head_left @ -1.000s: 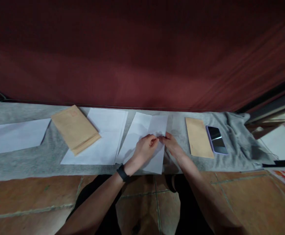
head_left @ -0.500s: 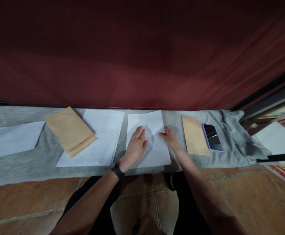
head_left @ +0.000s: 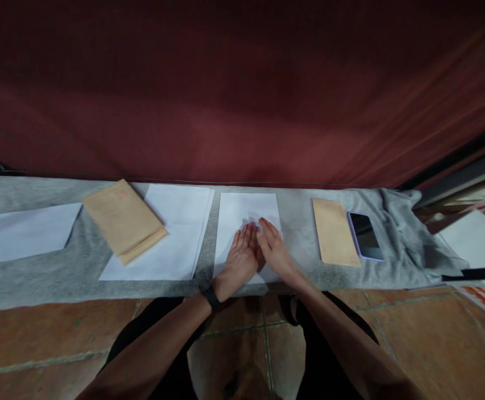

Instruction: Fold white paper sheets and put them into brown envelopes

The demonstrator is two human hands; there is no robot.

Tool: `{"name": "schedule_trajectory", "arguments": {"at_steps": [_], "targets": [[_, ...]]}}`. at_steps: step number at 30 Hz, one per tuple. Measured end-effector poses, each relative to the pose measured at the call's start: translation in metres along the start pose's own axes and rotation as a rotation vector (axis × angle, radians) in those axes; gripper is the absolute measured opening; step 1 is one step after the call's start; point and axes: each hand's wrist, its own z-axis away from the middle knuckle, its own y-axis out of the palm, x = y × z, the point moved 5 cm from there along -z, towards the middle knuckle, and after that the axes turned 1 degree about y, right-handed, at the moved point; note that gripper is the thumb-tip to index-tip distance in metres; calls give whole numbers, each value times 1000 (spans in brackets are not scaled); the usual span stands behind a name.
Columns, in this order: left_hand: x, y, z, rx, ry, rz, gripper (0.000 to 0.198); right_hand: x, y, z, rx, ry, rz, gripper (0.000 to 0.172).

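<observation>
A white sheet of paper [head_left: 248,204] lies flat on the grey cloth in front of me. My left hand [head_left: 242,256], with a dark band at the wrist, rests palm down on it, fingers stretched out. Beside it my right hand [head_left: 274,247] lies on the same sheet with its fingers extended, close against or touching the left fingertips. Neither hand grips anything. The sheet's lower middle is hidden under the hands. To the right of the sheet lies a brown envelope [head_left: 335,232].
Left of the sheet, a stack of brown envelopes [head_left: 122,219] lies partly over a pile of white paper [head_left: 171,250]. Farther left is folded white paper [head_left: 25,233]. A phone [head_left: 365,236] lies right of the single envelope. The grey cloth [head_left: 298,233] bunches at the right; a dark red curtain [head_left: 242,128] hangs behind.
My right hand has moved left from the sheet's right edge onto its middle, next to my left hand. My left hand has slid slightly right and nearer. The sheet now lies straighter.
</observation>
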Motion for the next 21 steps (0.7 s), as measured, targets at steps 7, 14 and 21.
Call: {"name": "schedule_trajectory", "arguments": {"at_steps": [7, 14, 21], "targets": [[1, -4, 18, 25, 3, -107, 64, 20, 23, 37, 190, -86, 163, 59], [31, -26, 25, -26, -119, -137, 67, -4, 4, 45, 97, -99, 413, 63], [45, -26, 37, -40, -159, -167, 78, -25, -7, 50, 12, -67, 508, 69]]}}
